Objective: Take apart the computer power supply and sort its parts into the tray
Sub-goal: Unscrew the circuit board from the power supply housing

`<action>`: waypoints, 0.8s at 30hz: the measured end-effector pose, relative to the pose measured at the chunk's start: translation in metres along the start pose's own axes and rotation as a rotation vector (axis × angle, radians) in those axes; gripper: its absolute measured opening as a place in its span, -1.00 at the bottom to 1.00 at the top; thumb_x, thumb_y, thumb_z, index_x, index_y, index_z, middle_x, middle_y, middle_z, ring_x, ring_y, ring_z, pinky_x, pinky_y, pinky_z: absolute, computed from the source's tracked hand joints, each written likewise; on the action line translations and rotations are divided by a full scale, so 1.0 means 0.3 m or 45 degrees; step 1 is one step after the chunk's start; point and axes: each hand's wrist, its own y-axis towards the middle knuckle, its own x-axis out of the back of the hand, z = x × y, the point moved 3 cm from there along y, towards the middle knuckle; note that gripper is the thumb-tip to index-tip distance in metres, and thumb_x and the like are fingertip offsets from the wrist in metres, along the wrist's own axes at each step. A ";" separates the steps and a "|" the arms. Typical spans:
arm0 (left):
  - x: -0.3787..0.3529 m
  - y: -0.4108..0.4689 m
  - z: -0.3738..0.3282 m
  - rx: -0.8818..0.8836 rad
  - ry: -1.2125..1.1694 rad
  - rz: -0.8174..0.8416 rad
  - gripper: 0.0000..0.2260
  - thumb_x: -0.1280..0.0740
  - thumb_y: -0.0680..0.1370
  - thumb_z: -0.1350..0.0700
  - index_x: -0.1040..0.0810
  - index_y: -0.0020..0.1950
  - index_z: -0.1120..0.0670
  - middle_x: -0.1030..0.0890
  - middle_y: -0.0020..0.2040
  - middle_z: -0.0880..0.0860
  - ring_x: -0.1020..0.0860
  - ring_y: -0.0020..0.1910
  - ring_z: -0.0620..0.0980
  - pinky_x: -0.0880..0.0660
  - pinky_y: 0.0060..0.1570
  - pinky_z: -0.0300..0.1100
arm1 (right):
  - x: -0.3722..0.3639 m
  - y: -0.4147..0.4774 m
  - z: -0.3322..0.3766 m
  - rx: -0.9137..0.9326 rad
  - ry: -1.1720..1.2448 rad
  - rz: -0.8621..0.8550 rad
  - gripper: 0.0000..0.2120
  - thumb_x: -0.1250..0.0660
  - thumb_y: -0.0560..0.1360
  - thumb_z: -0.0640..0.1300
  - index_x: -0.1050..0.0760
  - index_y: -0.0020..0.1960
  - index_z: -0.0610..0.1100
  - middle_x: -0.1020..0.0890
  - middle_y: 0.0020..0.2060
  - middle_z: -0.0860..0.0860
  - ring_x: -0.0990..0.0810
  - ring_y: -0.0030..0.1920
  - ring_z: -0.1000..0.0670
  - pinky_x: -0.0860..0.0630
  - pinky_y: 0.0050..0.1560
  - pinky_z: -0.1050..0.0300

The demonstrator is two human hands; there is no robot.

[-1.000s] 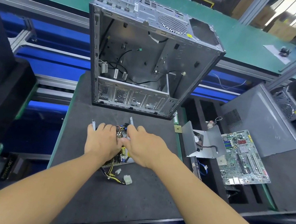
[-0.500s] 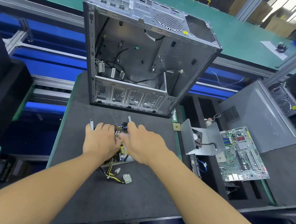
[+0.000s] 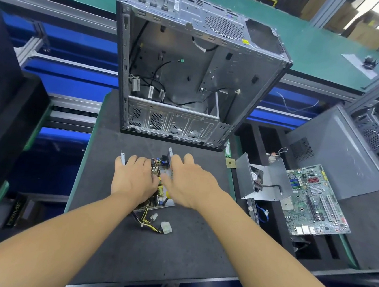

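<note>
Power supply (image 3: 160,194) under fingers (image 3: 133,160) of left hand (image 3: 134,180) — right hand (image 3: 191,182) over it

1. Bare dark grey foam mat (image 3: 183,259) lies free across the lower middle of the frame.
2. An open grey metal computer case (image 3: 191,73) blocks the upper middle, leaving a narrow strip of free mat just below it.
3. The opened power supply (image 3: 166,201) fills the centre, and its white plastic connectors (image 3: 165,227) lie just below.
4. A bent grey sheet-metal cover (image 3: 263,184) and a green motherboard (image 3: 315,203) crowd the right.
</note>
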 end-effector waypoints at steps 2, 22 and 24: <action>0.001 0.001 0.000 0.007 -0.010 -0.010 -0.66 -0.04 0.58 -0.11 -0.51 0.16 -0.04 -0.59 0.17 -0.12 -0.46 0.24 -0.07 -0.27 0.25 0.12 | 0.001 0.003 -0.002 -0.016 -0.047 0.023 -0.68 0.01 0.68 0.09 -0.24 0.21 -0.15 -0.35 -0.02 -0.11 -0.38 -0.14 -0.18 -0.29 -0.20 -0.03; -0.007 0.004 0.000 -0.001 0.014 -0.009 -0.65 -0.05 0.57 -0.11 -0.51 0.20 -0.03 -0.58 0.17 -0.10 -0.47 0.23 -0.05 -0.27 0.23 0.13 | 0.010 0.012 -0.007 0.081 0.195 0.102 -0.82 -0.12 0.62 -0.16 -0.26 0.21 -0.09 -0.36 0.08 -0.08 -0.36 0.03 -0.17 -0.31 -0.05 0.01; -0.005 0.002 -0.001 -0.003 0.013 -0.010 -0.65 -0.05 0.56 -0.11 -0.51 0.18 -0.03 -0.59 0.16 -0.09 -0.47 0.22 -0.05 -0.29 0.21 0.12 | 0.013 0.009 -0.008 0.101 0.222 0.149 -0.76 -0.20 0.53 -0.22 -0.26 0.15 -0.04 -0.29 0.05 -0.01 -0.24 0.07 -0.10 -0.28 -0.02 0.02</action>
